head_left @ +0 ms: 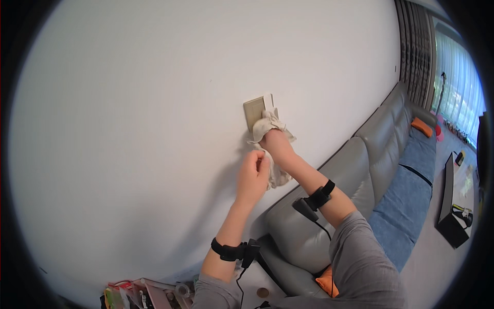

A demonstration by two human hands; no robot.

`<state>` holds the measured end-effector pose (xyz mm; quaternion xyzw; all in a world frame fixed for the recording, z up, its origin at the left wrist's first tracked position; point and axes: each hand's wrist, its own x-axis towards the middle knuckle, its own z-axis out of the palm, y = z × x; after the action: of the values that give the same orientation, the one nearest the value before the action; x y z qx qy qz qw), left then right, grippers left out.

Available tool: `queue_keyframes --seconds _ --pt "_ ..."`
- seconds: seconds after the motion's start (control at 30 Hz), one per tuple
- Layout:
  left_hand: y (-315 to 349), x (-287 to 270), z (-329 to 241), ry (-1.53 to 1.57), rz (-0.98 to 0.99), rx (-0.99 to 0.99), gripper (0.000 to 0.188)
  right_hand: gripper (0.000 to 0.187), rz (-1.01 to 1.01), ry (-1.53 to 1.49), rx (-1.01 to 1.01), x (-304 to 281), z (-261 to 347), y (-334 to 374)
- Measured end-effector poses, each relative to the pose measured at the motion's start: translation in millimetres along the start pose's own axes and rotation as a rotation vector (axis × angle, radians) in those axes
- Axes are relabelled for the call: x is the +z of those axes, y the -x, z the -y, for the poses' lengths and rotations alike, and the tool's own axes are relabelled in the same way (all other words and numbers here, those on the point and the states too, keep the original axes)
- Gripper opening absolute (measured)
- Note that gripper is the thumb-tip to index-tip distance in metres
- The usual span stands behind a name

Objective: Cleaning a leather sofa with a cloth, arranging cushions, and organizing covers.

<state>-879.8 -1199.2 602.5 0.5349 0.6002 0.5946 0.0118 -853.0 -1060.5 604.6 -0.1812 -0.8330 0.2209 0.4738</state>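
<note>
A beige wall switch plate (252,109) with a paler strip along its right side is set in the white wall. My right hand (276,143) is wrapped in a cream cloth (266,124) and presses it against the plate's lower right part. The fingers are mostly hidden in the folds. Below, the rest of the cloth hangs down between my two hands. My left hand (252,176) is just below and left of the right one, its fingers curled closed at the cloth's edge. Both forearms carry black straps with small devices.
On the right, a grey leather sofa (329,201) with a blue seat cover (404,193) runs along the wall. Orange cushions (422,127) lie at its ends. A low black-sided table (453,229) is farther right. Assorted items fill a shelf (154,294) at lower left.
</note>
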Motion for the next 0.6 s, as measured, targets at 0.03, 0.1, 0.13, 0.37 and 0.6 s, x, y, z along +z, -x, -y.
queue_keyframes --seconds 0.03,0.1,0.13,0.37,0.6 --pt "9.3 3.1 -1.5 -0.008 0.071 -0.032 0.011 0.013 0.029 0.045 0.006 -8.4 0.0 9.6" --pt "20.9 2.6 -1.2 -0.007 0.16 -0.046 0.011 0.013 0.027 -0.041 0.033 -27.6 -7.8 38.4" --pt "30.5 -4.0 -1.3 0.032 0.276 0.004 0.011 0.014 0.057 -0.143 0.049 -29.7 -11.9 49.7" --pt "69.6 -4.0 68.4 0.396 0.903 -0.338 0.017 0.022 0.055 -0.91 0.431 -82.7 -24.2 148.0" --pt "147.8 19.3 130.7 1.351 1.038 -0.796 0.059 0.026 -0.423 -1.44 0.731 -56.7 25.8 268.0"
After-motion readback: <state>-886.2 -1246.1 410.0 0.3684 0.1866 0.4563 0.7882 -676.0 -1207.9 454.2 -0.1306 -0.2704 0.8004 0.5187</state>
